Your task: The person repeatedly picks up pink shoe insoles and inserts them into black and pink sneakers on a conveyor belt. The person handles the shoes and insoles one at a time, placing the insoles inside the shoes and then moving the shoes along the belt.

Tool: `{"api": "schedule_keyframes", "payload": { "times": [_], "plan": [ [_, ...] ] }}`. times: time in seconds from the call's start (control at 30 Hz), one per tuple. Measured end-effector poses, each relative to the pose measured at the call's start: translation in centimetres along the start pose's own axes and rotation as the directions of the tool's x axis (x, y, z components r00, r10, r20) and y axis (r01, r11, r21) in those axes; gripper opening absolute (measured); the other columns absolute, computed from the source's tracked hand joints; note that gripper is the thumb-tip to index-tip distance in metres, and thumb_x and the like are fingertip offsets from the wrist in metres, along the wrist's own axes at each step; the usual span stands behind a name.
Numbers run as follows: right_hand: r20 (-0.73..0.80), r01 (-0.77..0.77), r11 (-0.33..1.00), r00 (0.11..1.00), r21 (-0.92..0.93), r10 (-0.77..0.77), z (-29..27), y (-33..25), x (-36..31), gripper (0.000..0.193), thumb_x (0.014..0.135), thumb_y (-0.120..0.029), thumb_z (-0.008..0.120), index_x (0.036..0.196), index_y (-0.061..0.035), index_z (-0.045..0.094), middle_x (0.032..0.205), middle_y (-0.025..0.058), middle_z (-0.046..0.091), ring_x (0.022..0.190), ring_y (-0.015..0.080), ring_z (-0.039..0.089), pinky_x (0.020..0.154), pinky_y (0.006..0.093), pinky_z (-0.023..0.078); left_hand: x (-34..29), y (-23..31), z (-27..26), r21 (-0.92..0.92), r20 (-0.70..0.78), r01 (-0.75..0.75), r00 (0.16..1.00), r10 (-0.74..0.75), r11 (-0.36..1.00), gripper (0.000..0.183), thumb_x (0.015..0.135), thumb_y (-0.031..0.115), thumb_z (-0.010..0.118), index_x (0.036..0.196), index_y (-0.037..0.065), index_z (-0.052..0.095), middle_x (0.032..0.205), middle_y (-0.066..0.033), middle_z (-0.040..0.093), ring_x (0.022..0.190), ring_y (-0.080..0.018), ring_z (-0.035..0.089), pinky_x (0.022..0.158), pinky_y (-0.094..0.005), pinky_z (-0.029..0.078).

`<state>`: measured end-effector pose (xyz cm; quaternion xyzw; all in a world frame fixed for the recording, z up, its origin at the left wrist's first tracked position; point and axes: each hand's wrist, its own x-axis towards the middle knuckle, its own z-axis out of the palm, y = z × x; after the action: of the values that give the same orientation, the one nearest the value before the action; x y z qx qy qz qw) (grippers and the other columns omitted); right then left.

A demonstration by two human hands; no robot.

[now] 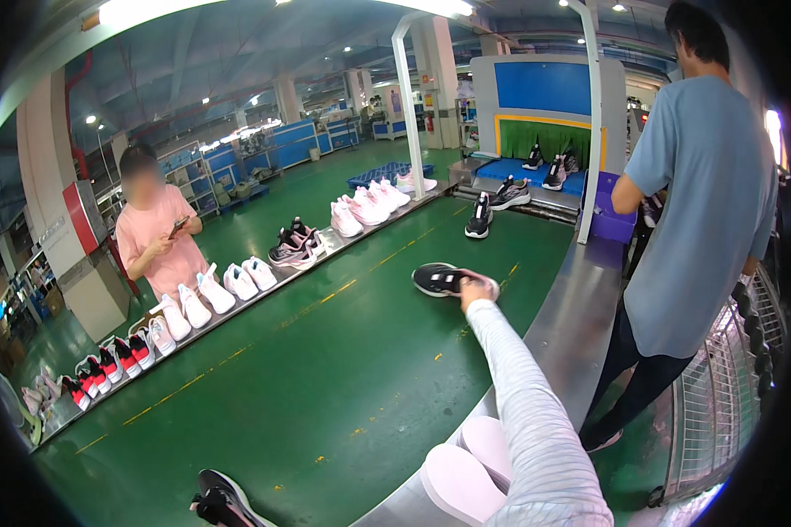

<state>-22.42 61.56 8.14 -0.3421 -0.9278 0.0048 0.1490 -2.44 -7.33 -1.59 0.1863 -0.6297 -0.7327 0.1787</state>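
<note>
Shiny green flr (281, 200), pale pillars (437, 57), blue units (294, 140) in bkgd; wht tube lt (149, 10) o/head, upper L.

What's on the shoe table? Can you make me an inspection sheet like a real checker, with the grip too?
Surface: green top with broken yellow lines.
Job's things: black shoe under the right hand; two dark shoes farther along.
Clutter: row of shoes on the metal ledge; pale sole shapes beside the right forearm; another dark shoe cut off at the bottom edge.
Grip: right hand on one end of the black shoe, finger closure too small to tell; left hand not in view.
Cables: nothing seen on the green top.
Surroundings: person in pink holding a phone; person in blue; big machine with shoes at its opening.
</note>
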Motion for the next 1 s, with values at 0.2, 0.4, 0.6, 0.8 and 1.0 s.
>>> {"api": "schedule_keyframes", "payload": {
  "times": [0.2, 0.4, 0.6, 0.8, 1.0],
  "plan": [
    [0.252, 0.433, 0.838, 0.815, 0.332, -0.522, -9.8, -16.3, -14.6, 0.036, 0.073, -0.029, 0.051, 0.099, -0.0035, 0.047, 0.089, 0.0201, 0.056, 0.083, 0.0319, 0.055, 0.078, 0.0418, 0.041, -1.7, 1.6, 2.1, 0.068, 0.178, -0.438, 0.890, 0.421, 0.897, 0.058, 0.056, -0.001, 0.059, 0.110, 0.005, 0.039, 0.124, -0.0178, 0.029, 0.115, -0.0300, 0.031, 0.094, -0.0374, 0.024],
    [0.276, -0.068, 0.270, 0.118, 0.961, -0.954, -24.8, -20.8, -31.9, 0.054, 0.081, -0.031, 0.048, 0.122, -0.0043, 0.025, 0.097, 0.0141, 0.054, 0.074, 0.0214, 0.058, 0.054, 0.0302, 0.049, -1.0, 2.6, 1.8, 0.313, 0.260, -0.602, 0.798, 0.544, 0.734, 0.054, 0.065, 0.001, 0.060, 0.114, 0.005, 0.039, 0.124, -0.0141, 0.032, 0.113, -0.0258, 0.032, 0.092, -0.0354, 0.028],
    [-0.005, 0.422, 0.156, 0.356, 0.893, -0.934, -35.3, -9.5, -34.5, 0.047, 0.081, -0.020, 0.051, 0.121, -0.0055, 0.031, 0.084, 0.0074, 0.057, 0.068, 0.0111, 0.052, 0.059, 0.0236, 0.044, -0.4, 2.6, 2.5, 0.245, 0.252, -0.605, 0.794, 0.553, 0.757, 0.044, 0.066, 0.006, 0.060, 0.107, 0.005, 0.043, 0.121, -0.0168, 0.034, 0.114, -0.0304, 0.031, 0.094, -0.0346, 0.024],
    [0.131, 0.429, 0.900, 0.890, 0.078, -0.436, -21.7, 1.6, -34.4, 0.063, 0.074, -0.045, 0.051, 0.123, -0.0083, 0.031, 0.079, 0.0155, 0.060, 0.069, 0.0300, 0.058, 0.062, 0.0372, 0.045, -4.8, 7.9, 4.8, 0.394, 0.278, -0.769, 0.622, 0.732, 0.504, 0.039, 0.069, 0.010, 0.057, 0.105, 0.002, 0.043, 0.123, -0.0208, 0.032, 0.115, -0.0354, 0.030, 0.094, -0.0380, 0.025],
    [0.449, 0.282, 0.958, 0.849, 0.059, -0.277, -16.9, 1.7, -37.7, 0.080, 0.068, -0.051, 0.053, 0.128, -0.0070, 0.022, 0.083, 0.0169, 0.060, 0.075, 0.0310, 0.058, 0.068, 0.0380, 0.045, -6.0, 8.4, 7.8, 0.601, 0.696, -0.800, 0.519, 0.496, -0.005, 0.048, 0.070, 0.032, 0.058, 0.109, 0.006, 0.046, 0.116, -0.0087, 0.044, 0.117, -0.0274, 0.029, 0.098, -0.0489, 0.012]
  ]
}}
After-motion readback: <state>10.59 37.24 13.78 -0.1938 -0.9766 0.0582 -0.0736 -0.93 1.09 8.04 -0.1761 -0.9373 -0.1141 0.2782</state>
